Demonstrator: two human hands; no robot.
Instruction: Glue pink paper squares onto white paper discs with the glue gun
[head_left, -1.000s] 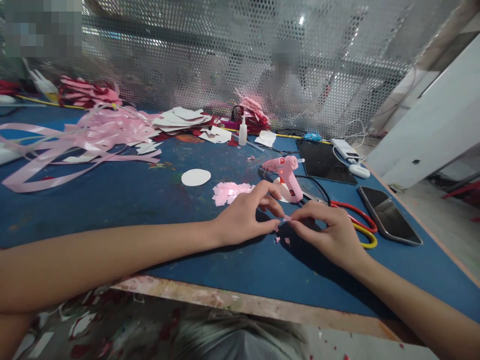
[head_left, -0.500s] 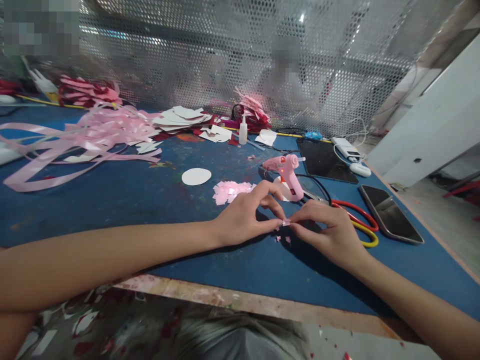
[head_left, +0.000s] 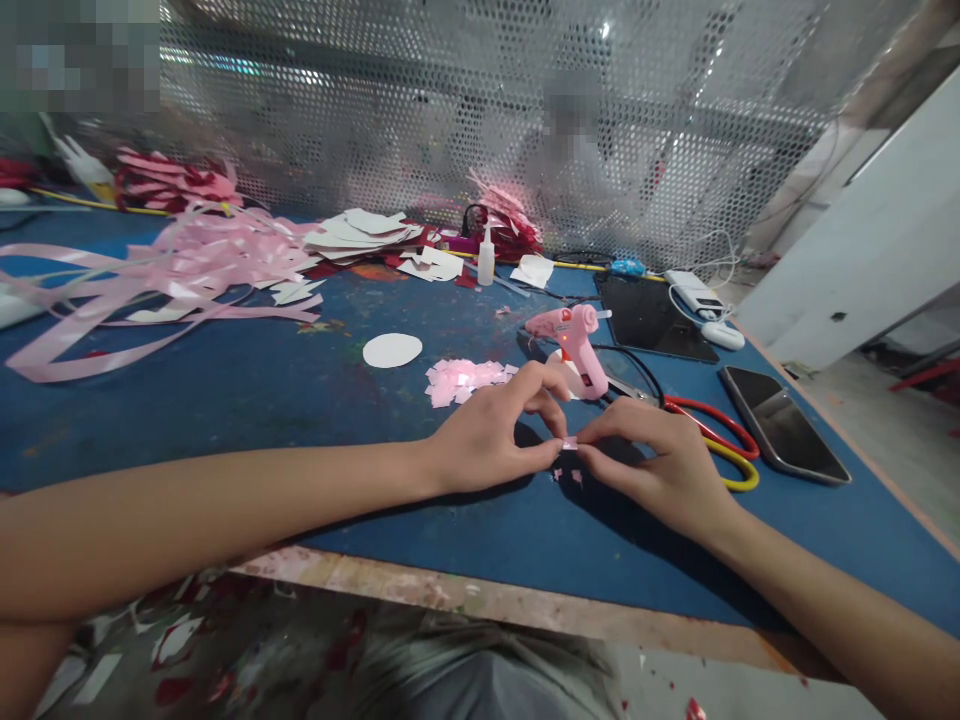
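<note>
A small piece of pink ribbon (head_left: 571, 443) is pinched from both sides, just above the blue tabletop. Thumb and index finger of my left hand (head_left: 499, 432) grip its left end; those of my right hand (head_left: 660, 455) grip the right end. Tiny pink scraps (head_left: 576, 477) lie right below the fingers. Behind my left hand spreads a pile of cut pink ribbon pieces (head_left: 461, 380), with a white paper oval (head_left: 393, 350) to its left. Beyond my fingers a pink hot glue gun (head_left: 574, 340) stands on the table. Scissors with red and yellow handles (head_left: 731, 470) lie partly behind my right hand.
At the right are a phone (head_left: 784, 424), a black tablet (head_left: 656, 317) and a white power bank (head_left: 694, 292). Pink ribbon strips (head_left: 217, 255), white paper pieces (head_left: 364, 235) and a small bottle (head_left: 486, 260) line the back, before a perforated metal screen (head_left: 420, 110).
My hands stay nearly in place, both still pinching the ribbon piece. It now looks flatter and straighter between the fingertips. The view has shifted very slightly.
</note>
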